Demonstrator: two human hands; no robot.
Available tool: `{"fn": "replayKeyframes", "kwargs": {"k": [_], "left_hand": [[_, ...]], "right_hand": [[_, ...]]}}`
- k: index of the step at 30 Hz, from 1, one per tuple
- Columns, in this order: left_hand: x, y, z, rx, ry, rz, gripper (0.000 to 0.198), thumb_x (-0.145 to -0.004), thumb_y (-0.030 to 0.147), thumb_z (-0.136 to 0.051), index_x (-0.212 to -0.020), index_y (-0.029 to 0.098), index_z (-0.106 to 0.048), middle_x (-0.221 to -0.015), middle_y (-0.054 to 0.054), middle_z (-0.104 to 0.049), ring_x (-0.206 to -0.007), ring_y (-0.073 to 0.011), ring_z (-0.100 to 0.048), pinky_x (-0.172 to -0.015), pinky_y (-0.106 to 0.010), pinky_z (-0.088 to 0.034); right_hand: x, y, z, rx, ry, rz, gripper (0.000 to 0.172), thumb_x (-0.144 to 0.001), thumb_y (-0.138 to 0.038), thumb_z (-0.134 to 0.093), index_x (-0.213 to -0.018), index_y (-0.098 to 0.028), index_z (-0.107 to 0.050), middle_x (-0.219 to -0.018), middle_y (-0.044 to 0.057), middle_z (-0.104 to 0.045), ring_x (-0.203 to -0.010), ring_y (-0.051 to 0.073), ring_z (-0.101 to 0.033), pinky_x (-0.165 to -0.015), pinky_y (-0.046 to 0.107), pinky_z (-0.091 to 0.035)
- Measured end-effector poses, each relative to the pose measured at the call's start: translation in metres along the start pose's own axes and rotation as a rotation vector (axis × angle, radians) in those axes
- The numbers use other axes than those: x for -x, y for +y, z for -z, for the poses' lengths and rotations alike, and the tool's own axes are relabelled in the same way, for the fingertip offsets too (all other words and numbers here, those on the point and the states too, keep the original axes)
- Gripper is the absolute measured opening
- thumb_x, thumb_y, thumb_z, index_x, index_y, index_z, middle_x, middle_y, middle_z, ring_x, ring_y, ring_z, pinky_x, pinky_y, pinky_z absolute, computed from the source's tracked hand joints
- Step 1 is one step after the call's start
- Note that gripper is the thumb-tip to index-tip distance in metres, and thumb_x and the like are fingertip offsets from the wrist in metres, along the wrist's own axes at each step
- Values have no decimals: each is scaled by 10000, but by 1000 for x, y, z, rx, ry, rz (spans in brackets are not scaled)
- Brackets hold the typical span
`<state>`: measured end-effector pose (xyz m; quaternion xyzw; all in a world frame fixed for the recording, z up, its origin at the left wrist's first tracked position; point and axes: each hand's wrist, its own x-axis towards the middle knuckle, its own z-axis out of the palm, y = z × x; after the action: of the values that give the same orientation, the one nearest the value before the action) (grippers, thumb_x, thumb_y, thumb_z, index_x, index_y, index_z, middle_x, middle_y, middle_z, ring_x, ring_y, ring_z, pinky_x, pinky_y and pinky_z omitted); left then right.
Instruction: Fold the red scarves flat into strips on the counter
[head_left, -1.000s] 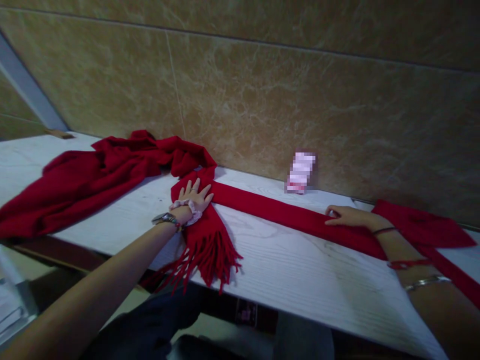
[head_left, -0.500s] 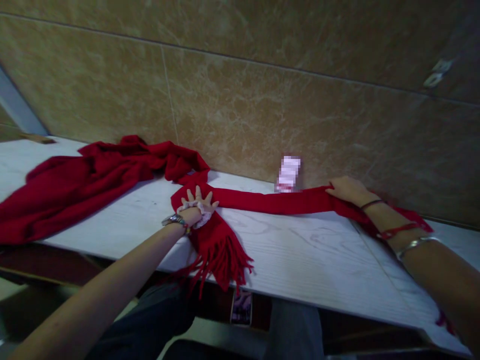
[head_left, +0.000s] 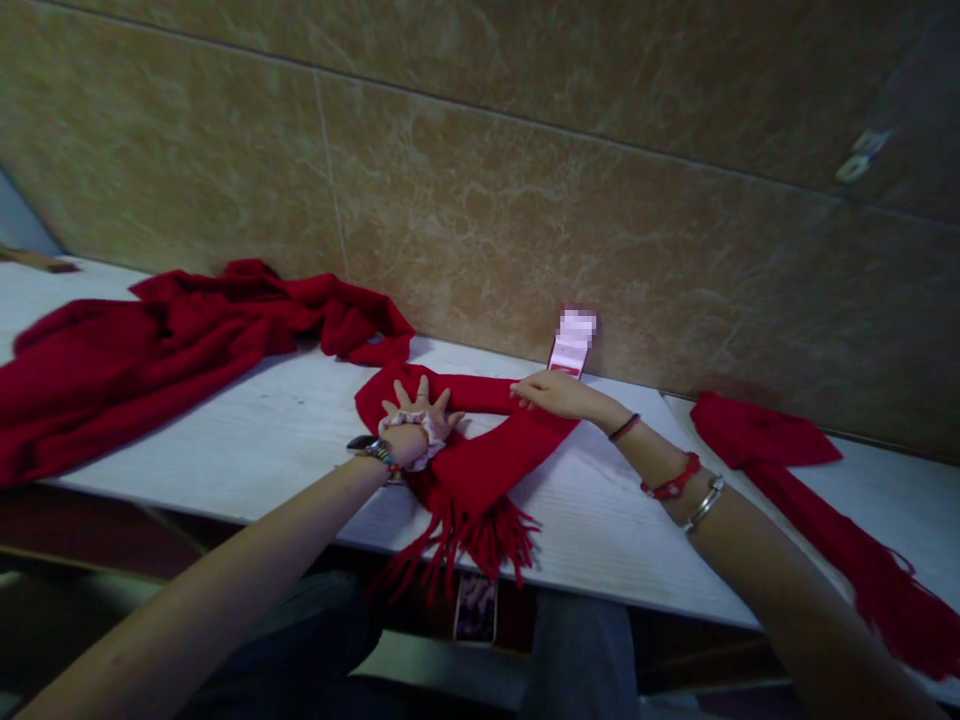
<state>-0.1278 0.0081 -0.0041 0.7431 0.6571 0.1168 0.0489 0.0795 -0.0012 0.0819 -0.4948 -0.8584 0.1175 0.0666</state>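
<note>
A red scarf (head_left: 484, 462) lies on the white table (head_left: 262, 440) with its fringed end hanging over the front edge. My left hand (head_left: 420, 408) presses flat on it, fingers spread, a scrunchie and a watch on the wrist. My right hand (head_left: 556, 392) sits just right of the left, fingers closed on a folded-over length of the same scarf. That length now lies doubled across the part under my left hand.
A heap of red cloth (head_left: 142, 350) fills the table's left side. Another red fringed scarf (head_left: 757, 440) trails off the right edge. A small pink object (head_left: 574, 342) leans on the tiled wall (head_left: 525, 200). A phone-like card (head_left: 475, 607) shows below the table edge.
My right hand has carried the scarf's long strip from the far right over to the left, folding it onto the end that my left hand holds down. The view has shifted left.
</note>
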Motion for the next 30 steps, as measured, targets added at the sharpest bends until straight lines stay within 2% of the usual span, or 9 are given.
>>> {"fn": "replayKeyframes", "kwargs": {"k": [4,7,10,12,18,21,24,27,30], "left_hand": [[-4,6,10,-90,-13,-28,512,-858,457,-409,-1313,227,-454,-1460,-129,-212,-1310,-449,-117,-958,-634,-224],[-12,13,14,-9,-35,-284,469,-869,368,-396,-1280,161,-485,-1384,-160,-358,-1287,-349,-277,-1004,-513,-270],[-15,19,18,137,-186,-501,449,-877,352,-378,-1250,134,-497,-1161,-122,-584,-1088,-225,-521,-923,-312,-393],[-13,21,21,161,-280,-561,444,-873,383,-392,-1246,165,-495,-1075,-66,-638,-987,-175,-580,-842,-230,-427],[-5,21,35,201,-530,-666,608,-791,407,-548,-1316,137,-398,-1181,-94,-581,-1012,-176,-574,-823,-202,-430],[-3,23,38,169,-601,-684,620,-779,385,-576,-1323,151,-392,-1214,-86,-558,-1049,-176,-553,-858,-201,-416],[-4,25,37,186,-613,-687,594,-777,343,-584,-1314,158,-408,-1206,-79,-564,-1035,-168,-560,-840,-196,-423],[-7,18,36,283,-651,-676,655,-745,345,-614,-1333,176,-382,-1185,-71,-582,-1030,-163,-568,-826,-194,-431],[-10,5,41,325,-676,-664,760,-641,356,-695,-1325,208,-398,-1153,-48,-605,-1061,-177,-556,-879,-210,-409]], "right_hand": [[4,53,-25,175,184,159,322,-864,-268,-467,-1114,-111,-595,-1151,155,-599,-1077,226,-529,-923,378,-397],[8,74,-49,228,202,198,367,-878,-306,-443,-1199,-152,-531,-1192,140,-566,-1163,244,-453,-960,440,-359],[8,82,-63,274,269,185,333,-889,-325,-416,-1108,-135,-579,-1069,146,-585,-1066,243,-489,-895,418,-402],[7,86,-63,285,313,182,302,-894,-316,-400,-981,-127,-618,-971,139,-584,-955,228,-513,-841,385,-430],[13,104,-47,193,315,246,289,-903,-265,-365,-838,-158,-625,-926,108,-587,-922,208,-517,-863,376,-427],[20,101,-46,151,269,237,277,-901,-291,-377,-965,-172,-619,-1058,102,-608,-1068,233,-489,-940,448,-364],[26,84,-52,165,251,209,327,-916,-312,-345,-1130,-194,-562,-1162,93,-591,-1229,267,-374,-1011,578,-180],[28,63,-59,152,206,262,341,-921,-330,-333,-1139,-192,-555,-1154,103,-578,-1179,241,-431,-1033,581,-101],[28,53,-62,117,191,292,308,-904,-358,-377,-1023,-179,-598,-1029,96,-588,-1033,217,-507,-1034,547,-148]]}}
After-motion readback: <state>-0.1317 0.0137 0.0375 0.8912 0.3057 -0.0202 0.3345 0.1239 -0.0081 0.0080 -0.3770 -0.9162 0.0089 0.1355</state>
